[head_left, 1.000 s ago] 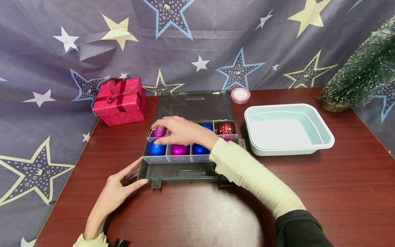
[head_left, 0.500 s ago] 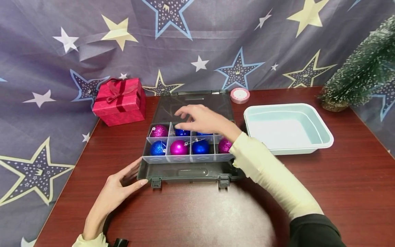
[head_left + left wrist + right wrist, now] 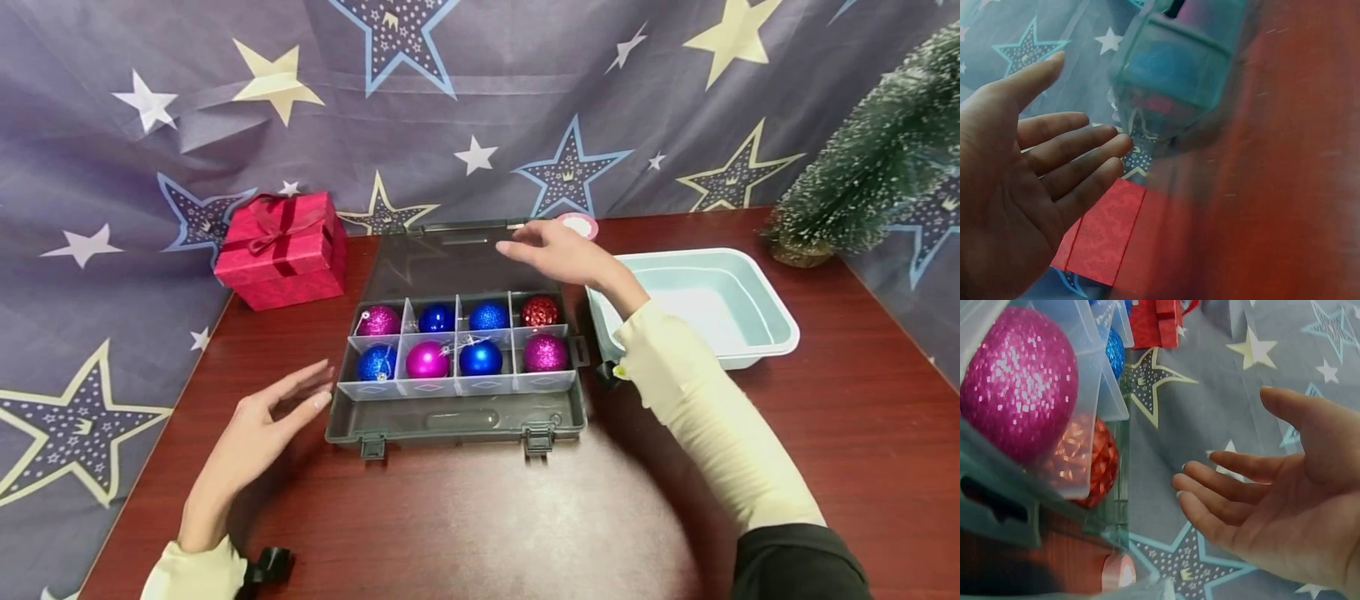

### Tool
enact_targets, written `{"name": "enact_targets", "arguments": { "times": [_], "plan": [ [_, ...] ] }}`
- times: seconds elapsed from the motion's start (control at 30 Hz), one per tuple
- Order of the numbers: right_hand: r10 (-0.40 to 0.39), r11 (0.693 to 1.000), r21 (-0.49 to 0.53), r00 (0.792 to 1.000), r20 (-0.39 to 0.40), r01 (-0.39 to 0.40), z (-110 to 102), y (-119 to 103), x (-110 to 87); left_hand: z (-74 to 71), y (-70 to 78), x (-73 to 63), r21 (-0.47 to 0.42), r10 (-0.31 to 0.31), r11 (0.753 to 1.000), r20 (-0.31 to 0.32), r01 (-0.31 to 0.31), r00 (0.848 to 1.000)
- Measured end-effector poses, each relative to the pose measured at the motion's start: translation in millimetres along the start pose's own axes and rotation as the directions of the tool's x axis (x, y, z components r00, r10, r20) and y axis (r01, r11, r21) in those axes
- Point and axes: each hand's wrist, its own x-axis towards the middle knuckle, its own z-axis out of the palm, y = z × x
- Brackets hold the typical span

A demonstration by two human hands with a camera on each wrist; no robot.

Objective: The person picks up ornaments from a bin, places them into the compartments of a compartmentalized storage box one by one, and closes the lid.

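A grey plastic divider box (image 3: 405,412) lies on the table with its lid (image 3: 442,267) folded back. Christmas balls sit in its compartments, among them a glittery pink ball (image 3: 545,353), a red ball (image 3: 540,312), a glossy blue ball (image 3: 437,317) and a smooth pink ball (image 3: 427,360). My left hand (image 3: 251,429) is just off the box's left end, fingers extended, holding nothing; in the left wrist view its palm (image 3: 1010,181) faces the camera. Above the lid's right part hovers my right hand (image 3: 566,254), fingers loosely bent, likewise holding nothing.
At the back left is a red gift box (image 3: 285,250) with a ribbon. A pale blue tray (image 3: 780,333) stands right of the divider box. Partly behind my right hand lies a pink ribbon roll (image 3: 581,225). A small frosted Christmas tree (image 3: 862,175) is at the far right.
My right hand has moved from over the left compartments, rightward and back to above the lid. My left hand has drawn away from the box's left corner.
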Motion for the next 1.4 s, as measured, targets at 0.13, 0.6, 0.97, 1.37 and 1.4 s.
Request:
{"name": "enact_targets", "arguments": {
  "times": [0.13, 0.6, 0.97, 1.37, 1.4],
  "plan": [
    [0.076, 0.995, 0.063, 0.997, 0.018, -0.077, -7.0, 9.4, -0.9, -10.8, 2.2, 19.5, -0.052, 0.033, 0.998, 0.003, -0.033, 0.999],
    [0.253, 0.821, 0.513, 0.965, 0.065, -0.250, -13.3, 24.0, 8.0, -29.6, 27.1, 104.8, -0.368, 0.027, 0.929, 0.182, 0.042, 0.983],
    [0.361, 0.621, 0.721, 0.929, 0.085, -0.307, -9.3, 35.5, 25.2, -25.3, 25.6, 156.3, -0.490, -0.093, 0.837, 0.314, 0.245, 0.945],
    [0.418, 0.593, 0.692, 0.892, 0.170, -0.410, -2.6, 39.1, 41.8, -15.0, 8.2, 183.0, -0.460, -0.186, 0.823, 0.334, 0.332, 0.924],
    [0.412, 0.598, 0.675, 0.888, 0.202, -0.431, -2.6, 39.7, 43.3, -13.8, 8.1, 184.5, -0.461, -0.188, 0.822, 0.337, 0.335, 0.923]
  ]
}}
